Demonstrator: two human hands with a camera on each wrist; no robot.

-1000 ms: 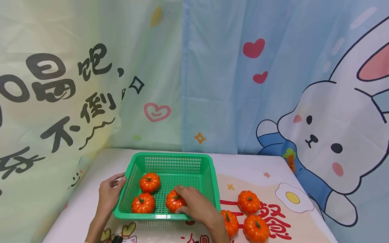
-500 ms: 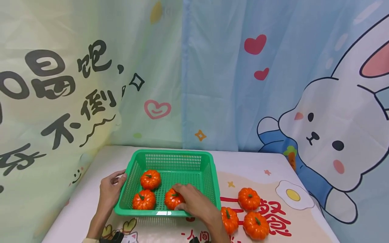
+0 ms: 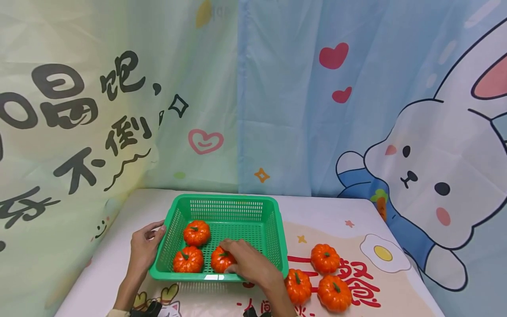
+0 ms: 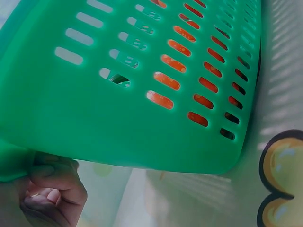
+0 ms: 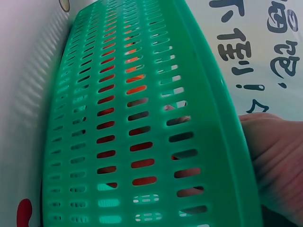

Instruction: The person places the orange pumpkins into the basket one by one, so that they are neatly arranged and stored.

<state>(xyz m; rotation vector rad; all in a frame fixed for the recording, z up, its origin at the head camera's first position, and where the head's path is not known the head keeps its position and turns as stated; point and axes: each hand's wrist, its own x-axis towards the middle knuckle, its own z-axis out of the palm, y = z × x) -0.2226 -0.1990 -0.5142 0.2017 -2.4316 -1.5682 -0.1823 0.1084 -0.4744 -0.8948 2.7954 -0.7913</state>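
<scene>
Three orange pumpkins (image 3: 318, 281) lie loose on the tabletop (image 3: 119, 255) nearest me, just right of the green basket (image 3: 222, 203). I see my right hand (image 3: 247, 264) reaching over the basket's near rim, fingers curled on the front right pumpkin (image 3: 219, 260) inside. A second pumpkin (image 3: 188, 259) sits just left of it, a third pumpkin (image 3: 196, 232) behind. My left hand (image 3: 144, 248) grips the basket's left rim, thumb over the edge. Beyond hangs a printed curtain (image 3: 277, 110) with a rabbit.
</scene>
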